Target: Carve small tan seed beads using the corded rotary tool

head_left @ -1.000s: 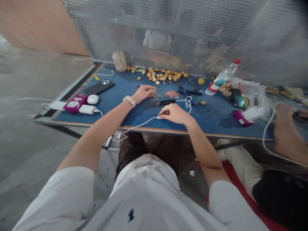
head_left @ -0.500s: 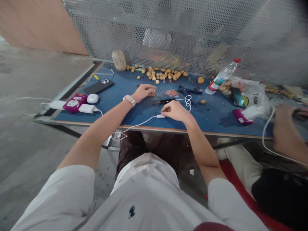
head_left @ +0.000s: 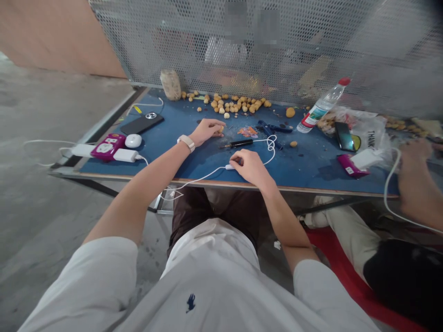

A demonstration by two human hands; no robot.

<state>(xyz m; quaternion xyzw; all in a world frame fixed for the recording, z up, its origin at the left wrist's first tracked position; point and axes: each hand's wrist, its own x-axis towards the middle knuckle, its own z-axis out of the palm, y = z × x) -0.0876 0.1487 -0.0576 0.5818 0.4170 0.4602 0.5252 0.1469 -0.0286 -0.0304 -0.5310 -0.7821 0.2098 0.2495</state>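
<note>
My left hand (head_left: 207,132), with a pale watch band (head_left: 187,142) at the wrist, pinches a small round tan nut-like piece (head_left: 220,129) over the blue table. Nearer the front edge, my right hand (head_left: 249,167) has thumb and fingers closed at the end of a white inline switch (head_left: 229,167) on a thin cord. Between the hands lies a black pen-shaped tool (head_left: 241,143), its thin tip to the left and a looped white cord (head_left: 271,144) at its back. Dark blue pliers (head_left: 277,128) rest behind it, beside a heap of orange and purple scraps (head_left: 247,132).
Many tan round pieces (head_left: 238,105) lie along the mesh panel (head_left: 194,46), by a cloudy jar (head_left: 170,85). Leftward are a phone (head_left: 142,123), a purple power block (head_left: 108,147) and a white case (head_left: 133,141). Rightward stand a bottle (head_left: 321,108) and another person's arm (head_left: 417,184).
My right hand has drawn back slightly toward the front edge, uncovering the black tool's handle. My left hand stays nearly in place with the small piece. The other person's hand at right has moved.
</note>
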